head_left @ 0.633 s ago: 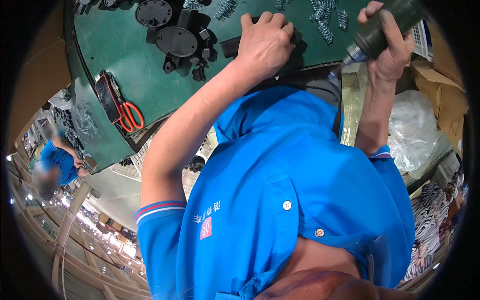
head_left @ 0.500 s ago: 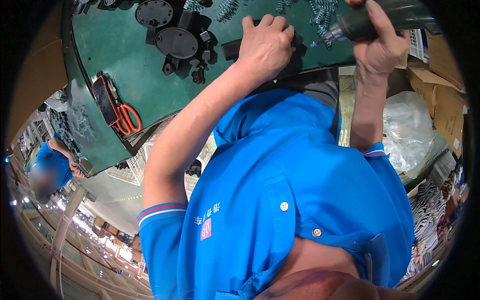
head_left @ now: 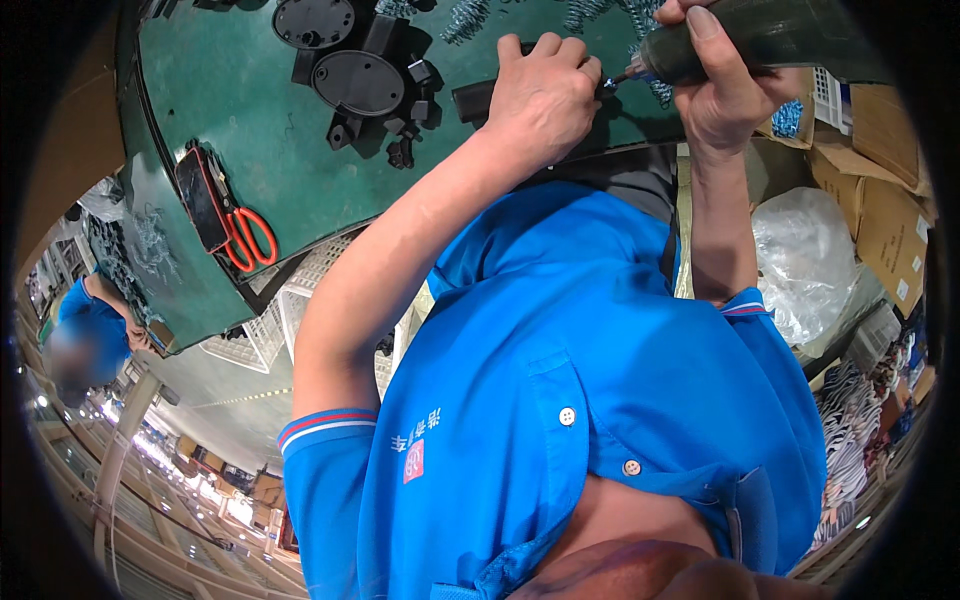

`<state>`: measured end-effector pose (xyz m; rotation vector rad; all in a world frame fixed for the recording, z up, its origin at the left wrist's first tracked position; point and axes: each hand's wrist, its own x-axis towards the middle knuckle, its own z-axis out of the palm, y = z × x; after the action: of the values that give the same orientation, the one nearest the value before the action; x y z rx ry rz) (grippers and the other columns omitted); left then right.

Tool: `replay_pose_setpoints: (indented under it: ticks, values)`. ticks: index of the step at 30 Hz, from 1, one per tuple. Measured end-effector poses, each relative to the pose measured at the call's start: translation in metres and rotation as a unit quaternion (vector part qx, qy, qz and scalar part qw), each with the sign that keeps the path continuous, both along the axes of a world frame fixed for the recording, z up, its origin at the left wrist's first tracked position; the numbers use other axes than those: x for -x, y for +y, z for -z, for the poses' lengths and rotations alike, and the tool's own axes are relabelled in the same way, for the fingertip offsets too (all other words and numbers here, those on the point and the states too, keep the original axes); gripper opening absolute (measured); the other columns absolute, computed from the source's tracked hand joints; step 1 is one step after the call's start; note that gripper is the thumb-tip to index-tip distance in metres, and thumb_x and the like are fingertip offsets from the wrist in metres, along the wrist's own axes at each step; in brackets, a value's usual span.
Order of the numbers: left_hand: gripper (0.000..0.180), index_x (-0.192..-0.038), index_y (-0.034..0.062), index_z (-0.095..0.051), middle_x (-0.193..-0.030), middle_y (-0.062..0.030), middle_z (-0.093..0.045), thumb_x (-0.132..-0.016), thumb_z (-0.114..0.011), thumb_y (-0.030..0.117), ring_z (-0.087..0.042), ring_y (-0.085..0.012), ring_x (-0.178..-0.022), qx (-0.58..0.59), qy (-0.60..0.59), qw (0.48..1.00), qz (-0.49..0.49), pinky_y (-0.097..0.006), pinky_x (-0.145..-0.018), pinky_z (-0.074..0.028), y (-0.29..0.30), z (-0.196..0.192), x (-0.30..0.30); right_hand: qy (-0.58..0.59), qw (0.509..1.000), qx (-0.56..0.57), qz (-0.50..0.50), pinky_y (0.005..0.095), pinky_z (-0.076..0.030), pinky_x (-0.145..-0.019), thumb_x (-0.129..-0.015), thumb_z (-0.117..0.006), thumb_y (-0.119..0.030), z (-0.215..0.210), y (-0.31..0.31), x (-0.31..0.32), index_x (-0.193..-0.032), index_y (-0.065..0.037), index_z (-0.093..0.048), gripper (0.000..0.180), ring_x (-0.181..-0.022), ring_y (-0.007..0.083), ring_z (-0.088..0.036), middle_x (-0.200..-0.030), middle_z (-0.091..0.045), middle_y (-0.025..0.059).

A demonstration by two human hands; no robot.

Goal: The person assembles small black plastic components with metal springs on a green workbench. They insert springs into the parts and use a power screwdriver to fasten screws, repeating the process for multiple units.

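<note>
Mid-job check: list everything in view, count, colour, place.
Power screwdriver: 1, dark green, upper right
Elongated part: 1, black, top centre
Oval housings: at least 2, black, top
Small parts: several, black, beside housings
Spring-like pieces: several, bluish silver, top
Phone: 1, dark, upper left
Scissors: 1, red-handled, beside phone
Worktable: 1, green, top
Plastic bag: 1, clear, right
Cardboard boxes: several, brown, right
Co-worker: 1, in blue, far left
Left hand: 1, bare, gripping elongated part
Right hand: 1, bare, holding screwdriver

A phone (head_left: 203,203) and red-handled scissors (head_left: 239,214) lie near the table's (head_left: 300,180) near left corner; a plastic bag (head_left: 803,265) and cardboard boxes (head_left: 890,235) sit past its right.
</note>
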<state>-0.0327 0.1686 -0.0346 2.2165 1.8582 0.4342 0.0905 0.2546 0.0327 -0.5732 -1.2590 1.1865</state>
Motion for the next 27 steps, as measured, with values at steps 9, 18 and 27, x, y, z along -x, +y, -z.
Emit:
replay_pose_setpoints:
  ticks: [9,18,27]
  values:
    - [0.032,-0.104,0.0125,-0.068,-0.099,-0.0033,-0.060,-0.076,-0.075,0.027,-0.057,-0.0236,-0.101,0.011,0.006,1.000,0.000,-0.046,-0.083,-0.038,0.002,0.000,-0.001,-0.044,0.998,-0.020,0.048,0.0272,-0.051,-0.072,-0.077,-0.059,0.014,0.020,-0.007,0.009,-0.116,0.000,-0.048,0.043,-0.079,0.0154,-0.060,-0.091,-0.058,0.0073]
    - [0.022,-0.089,0.0106,-0.068,-0.092,-0.0025,-0.061,-0.073,-0.073,0.026,-0.057,-0.0220,-0.097,-0.020,-0.015,1.000,-0.007,-0.045,-0.080,-0.036,0.000,0.004,-0.002,-0.174,0.975,0.086,-0.107,0.0295,-0.049,-0.079,-0.073,-0.061,0.014,0.019,-0.018,0.003,-0.115,-0.005,-0.045,0.049,-0.087,0.0151,-0.058,-0.094,-0.053,0.0040]
    - [0.033,-0.101,0.0102,-0.066,-0.094,-0.0036,-0.059,-0.072,-0.077,0.023,-0.056,-0.0237,-0.098,-0.005,-0.028,1.000,-0.009,-0.046,-0.080,-0.037,0.001,-0.006,-0.004,-0.046,0.979,0.128,-0.152,0.0304,-0.051,-0.067,-0.067,-0.072,0.003,-0.016,0.006,0.003,-0.093,0.003,-0.065,0.028,-0.066,0.0183,-0.062,-0.079,-0.066,0.0073]
